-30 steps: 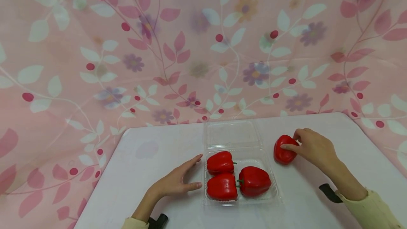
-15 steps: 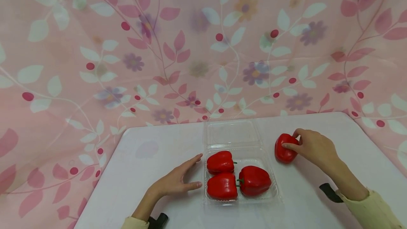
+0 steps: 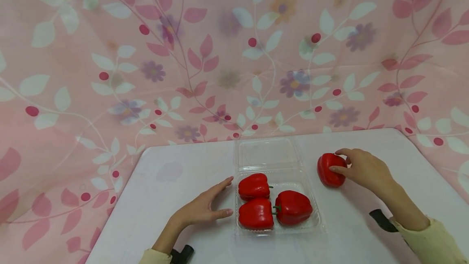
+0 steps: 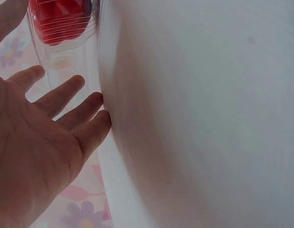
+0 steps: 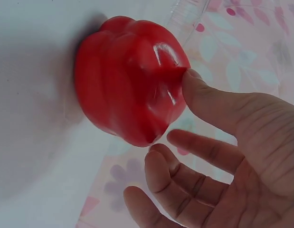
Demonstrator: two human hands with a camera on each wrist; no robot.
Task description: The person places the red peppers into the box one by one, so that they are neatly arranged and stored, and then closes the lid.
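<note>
right of the clear container [image 3: 287, 180], the lone red pepper [image 3: 326, 172] rests on the surface [image 3: 205, 170], on the container side of the right hand [image 3: 368, 170], which pinches it between thumb and fingertips. the left hand [image 3: 199, 210], fingers spread, is farther off, just left of the container.

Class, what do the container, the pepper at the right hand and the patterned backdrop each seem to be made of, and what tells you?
Container: thin, shiny plastic, by its see-through, ribbed walls.
Pepper: smooth, glossy red surface with bright highlights; natural skin or imitation plastic, the look leaves open.
Backdrop: probably printed fabric with a soft finish, judging by its faint creases.
</note>
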